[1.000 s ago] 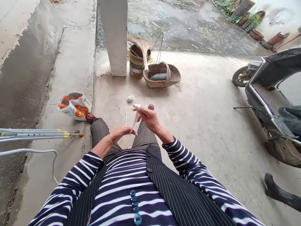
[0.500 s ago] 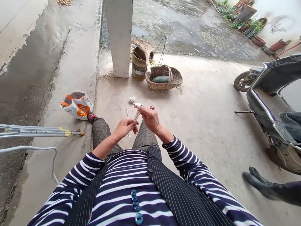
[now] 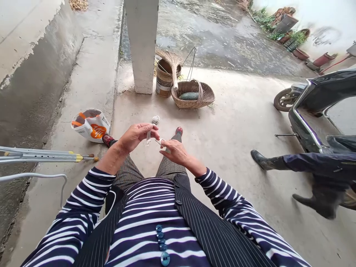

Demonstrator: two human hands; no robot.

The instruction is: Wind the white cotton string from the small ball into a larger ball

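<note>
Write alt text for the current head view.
A person's left hand pinches white string near the right hand, which also has some on it. Beyond lie a string ball and a wicker basket holding a green gourd; a scooter stands at right.

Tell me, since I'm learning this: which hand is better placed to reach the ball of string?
Probably the left hand: in view it lies closer to the ball of string; the right hand sits farther back.

Navy-white striped top, blue buttons; dark pinstriped vest; grey trousers.
</note>
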